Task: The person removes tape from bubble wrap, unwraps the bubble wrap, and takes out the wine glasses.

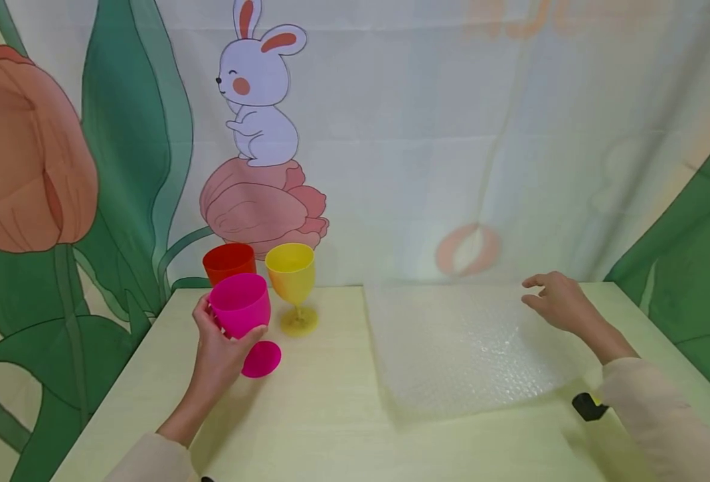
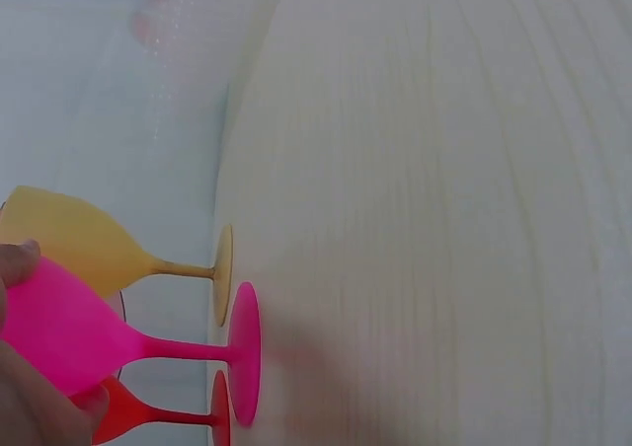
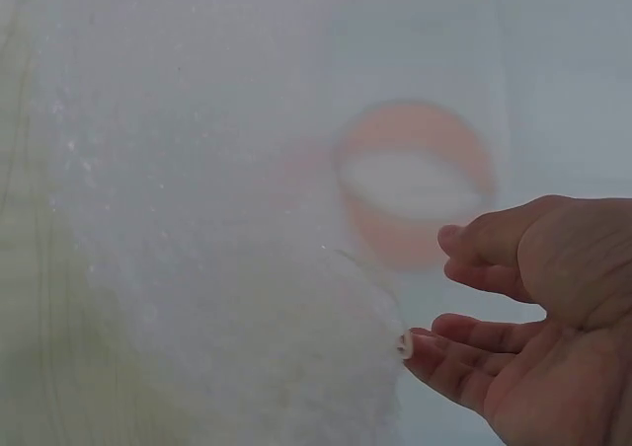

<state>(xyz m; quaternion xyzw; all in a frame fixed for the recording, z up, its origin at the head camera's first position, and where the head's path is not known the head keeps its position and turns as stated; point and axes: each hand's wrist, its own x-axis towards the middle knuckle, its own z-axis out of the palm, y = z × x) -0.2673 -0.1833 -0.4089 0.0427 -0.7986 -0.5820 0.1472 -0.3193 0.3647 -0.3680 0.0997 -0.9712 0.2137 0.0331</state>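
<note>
My left hand (image 1: 222, 351) grips a magenta plastic goblet (image 1: 240, 308) round its bowl, thumb on the near side. The goblet is roughly upright; whether its foot touches the table I cannot tell. Behind it stand a yellow goblet (image 1: 291, 271) and a red goblet (image 1: 228, 261), the red one partly hidden in the head view. All three feet show in the left wrist view. A sheet of bubble wrap (image 1: 457, 348) lies on the table's right half. By its far right edge is my right hand (image 3: 553, 308), thumb and fingers apart, fingertips at the wrap's edge.
The pale wooden table (image 1: 324, 415) reaches back to a hanging cloth (image 1: 391, 134) printed with a rabbit, tulips and leaves. A small black object (image 1: 589, 407) shows beneath my right sleeve (image 1: 650, 408).
</note>
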